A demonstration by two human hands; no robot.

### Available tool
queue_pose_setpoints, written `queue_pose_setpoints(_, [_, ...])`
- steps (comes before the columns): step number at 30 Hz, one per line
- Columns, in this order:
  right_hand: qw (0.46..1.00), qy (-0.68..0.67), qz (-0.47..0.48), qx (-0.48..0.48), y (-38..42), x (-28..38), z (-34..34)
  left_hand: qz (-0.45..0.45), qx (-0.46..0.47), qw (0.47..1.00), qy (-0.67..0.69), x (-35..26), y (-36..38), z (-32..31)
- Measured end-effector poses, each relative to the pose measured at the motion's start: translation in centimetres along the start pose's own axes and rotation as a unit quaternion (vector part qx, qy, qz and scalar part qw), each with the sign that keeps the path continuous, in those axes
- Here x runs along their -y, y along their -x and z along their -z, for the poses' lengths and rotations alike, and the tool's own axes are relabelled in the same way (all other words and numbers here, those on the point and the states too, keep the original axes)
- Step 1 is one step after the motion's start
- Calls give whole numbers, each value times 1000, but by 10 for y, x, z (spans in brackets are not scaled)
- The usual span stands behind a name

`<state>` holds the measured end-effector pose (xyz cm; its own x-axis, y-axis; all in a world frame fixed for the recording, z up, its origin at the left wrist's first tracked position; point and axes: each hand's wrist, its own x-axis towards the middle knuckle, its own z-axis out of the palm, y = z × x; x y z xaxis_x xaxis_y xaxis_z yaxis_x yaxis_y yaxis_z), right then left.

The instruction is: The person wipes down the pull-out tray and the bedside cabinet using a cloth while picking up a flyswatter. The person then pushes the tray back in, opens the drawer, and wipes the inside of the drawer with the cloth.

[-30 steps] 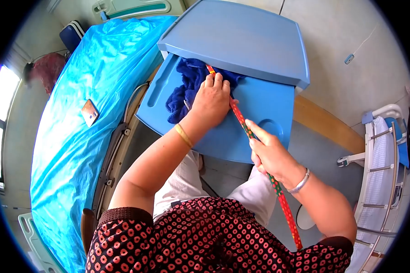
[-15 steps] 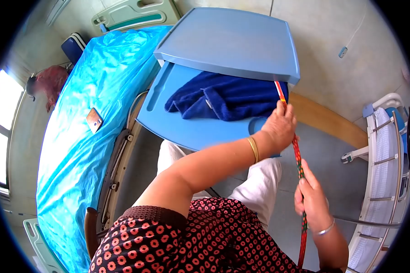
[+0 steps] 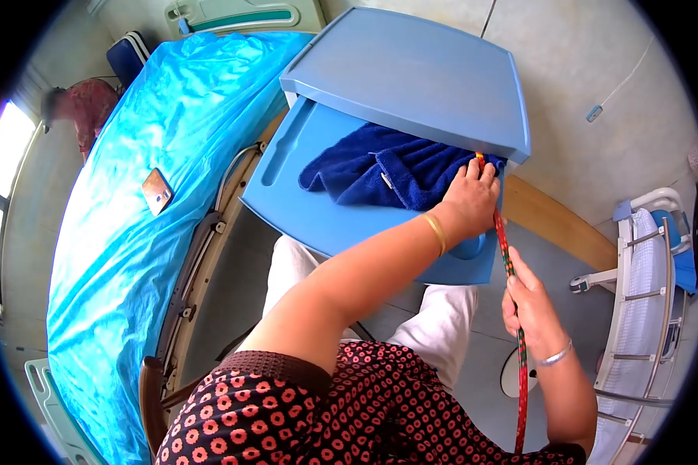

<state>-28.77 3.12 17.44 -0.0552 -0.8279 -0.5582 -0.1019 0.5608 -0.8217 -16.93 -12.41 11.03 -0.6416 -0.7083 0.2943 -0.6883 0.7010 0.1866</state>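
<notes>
A long, thin red stick (image 3: 522, 403) with a green and yellow pattern slants up from the bottom edge towards the cabinet. My left hand (image 3: 471, 200), with a gold bracelet, is closed around its upper part, over the right end of a dark blue towel (image 3: 357, 170). Only a short yellow and red piece shows past those fingers. Lower down, my right hand (image 3: 531, 306), wearing a silver bracelet, grips the stick with the thumb lying along it. The crumpled towel rests on a pulled-out blue tray (image 3: 287, 205) beneath the cabinet's grey-blue top (image 3: 419, 74).
On the left stands a bed covered with shiny blue sheeting (image 3: 105, 310), a phone (image 3: 157, 192) lying on it. Another bed with metal rails (image 3: 647, 294) is at the right. Behind the left bed a person in dark red (image 3: 93, 108) bends over. A wooden board (image 3: 566, 225) extends beside the cabinet.
The stick's upper end has gone further under the cabinet top and past my left hand, which now lies nearer the towel. My right hand keeps its grip. The view has shifted slightly.
</notes>
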Motion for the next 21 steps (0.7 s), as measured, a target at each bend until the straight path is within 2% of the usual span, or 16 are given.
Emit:
queue_pose_setpoints(3, [998, 57, -9, 8, 27, -9, 2, -14, -11, 1000, -6, -15, 23, 0])
queue_pose_setpoints(6, [998, 49, -25, -6, 27, -7, -4, -30, 14, 999, -2, -12, 23, 9])
queue_pose_setpoints(8, [998, 69, -12, -6, 12, 4, -6, 10, 25, 1000, -16, -2, 11, 8])
queue_pose_setpoints(9, [997, 70, -15, -9, 3, 10, -9, 20, -13, 999, -30, 4, 8, 5])
queue_pose_setpoints(13, [998, 58, -23, 3, -3, 15, -15, 24, -33, 999, -29, 18, 8, 3])
queue_pose_setpoints(15, [997, 69, -32, -1, 11, 11, -14, 14, -20, 999, -41, 8, 20, 6])
queue_pose_setpoints(16, [997, 68, -34, -2, 22, 5, -11, -4, -66, 994, -84, 1, 28, 0])
queue_pose_setpoints(19, [995, 96, -17, 14, 58, -10, -2, -25, -42, 998, -36, -26, 51, 17])
queue_pose_setpoints(21, [991, 124, -43, -6, 82, -12, 2, -102, -82, 987, -94, -37, 61, 21])
